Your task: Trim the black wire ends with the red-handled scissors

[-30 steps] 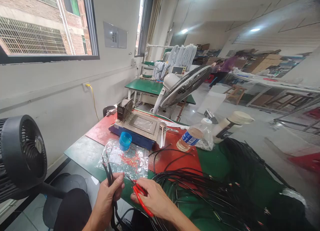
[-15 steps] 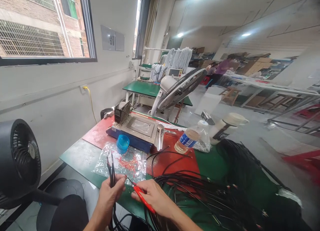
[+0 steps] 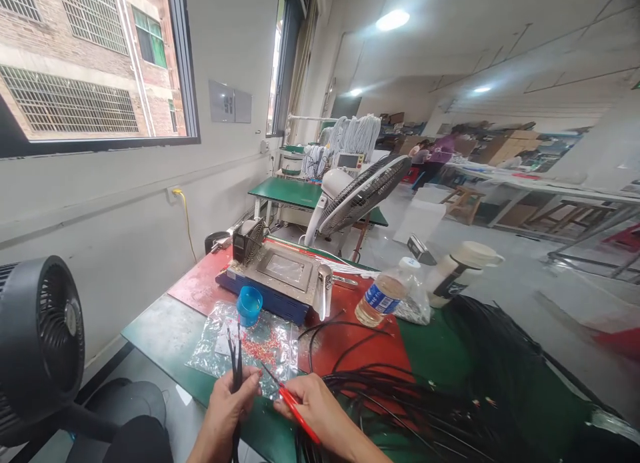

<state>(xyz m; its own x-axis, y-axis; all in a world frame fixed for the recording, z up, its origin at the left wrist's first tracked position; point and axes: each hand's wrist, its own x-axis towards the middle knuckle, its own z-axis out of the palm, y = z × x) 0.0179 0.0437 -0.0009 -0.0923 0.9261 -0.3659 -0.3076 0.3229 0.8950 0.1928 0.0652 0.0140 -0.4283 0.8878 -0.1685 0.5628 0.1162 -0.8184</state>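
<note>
Black cables (image 3: 234,363) stand upright in my left hand (image 3: 231,401), their stripped ends pointing up over the plastic bag. My right hand (image 3: 313,404) is closed around a red-handled tool (image 3: 299,415); its thin dark tip points up and left, close to my left fingertips. Beneath and beyond the hands lies a clear plastic bag (image 3: 210,346) scattered with small red and yellow bits (image 3: 263,348). At the bag's back edge stands a blue round container (image 3: 249,304).
Behind the bag sits a blue machine (image 3: 270,296) with a metal top. A labelled bottle (image 3: 381,299) and a beige jug (image 3: 463,269) stand at right. Black cable bundles (image 3: 400,396) cover the right side. A dark fan (image 3: 43,356) is at left. Two people are far back.
The view has tilted up slightly, so the scene sits lower in the picture. Both hands appear a little lower and further right, still holding the cables and tool.
</note>
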